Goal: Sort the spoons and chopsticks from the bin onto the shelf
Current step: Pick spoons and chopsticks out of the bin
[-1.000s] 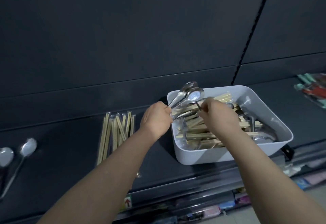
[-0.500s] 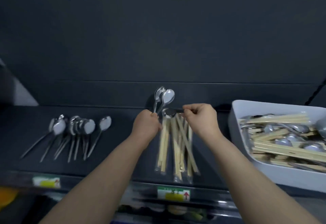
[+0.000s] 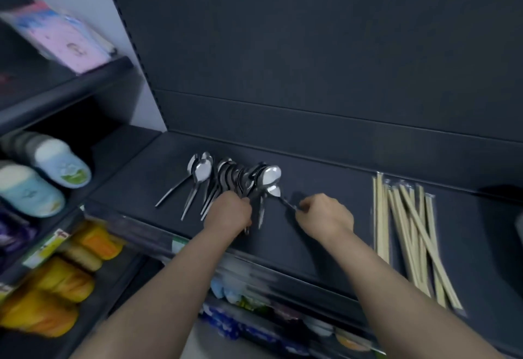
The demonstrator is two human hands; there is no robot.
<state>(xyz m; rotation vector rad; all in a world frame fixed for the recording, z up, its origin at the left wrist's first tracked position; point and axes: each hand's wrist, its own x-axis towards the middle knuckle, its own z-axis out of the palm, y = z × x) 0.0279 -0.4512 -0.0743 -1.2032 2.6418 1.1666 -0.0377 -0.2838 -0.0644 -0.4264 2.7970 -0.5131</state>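
Dark matte shelf (image 3: 325, 248), flat and smooth, with a back panel (image 3: 311, 61) in the same dark grey. On it we see a row of spoons (image 3: 202, 173): shiny steel, oval bowls, thin handles, fanned out at 11 o'clock of the left hand (image 3: 230, 213), bowls toward the panel. Left hand fingers are curled tight round a bunch of spoons (image 3: 268, 176), whose bowls stick out at 1 o'clock of the fist, over the row's right end. The right hand (image 3: 325, 214) sits at 3 o'clock of the left; its thumb and fingers pinch the thin handle of a single spoon (image 3: 274, 191). That bowl points to 10 o'clock, just beside the bunch; we cannot tell if they touch. Chopsticks (image 3: 410, 234), pale wood, long and straight, in clear sleeves, lie loosely crossed on the same shelf at 3 o'clock, well apart from the right hand. On the side rack at 9 o'clock are soft blue-white slippers (image 3: 56, 163), blurred. A pink pack (image 3: 65, 38) is at 10 o'clock, and orange and yellow items (image 3: 56, 282) at 7 o'clock, also blurred.
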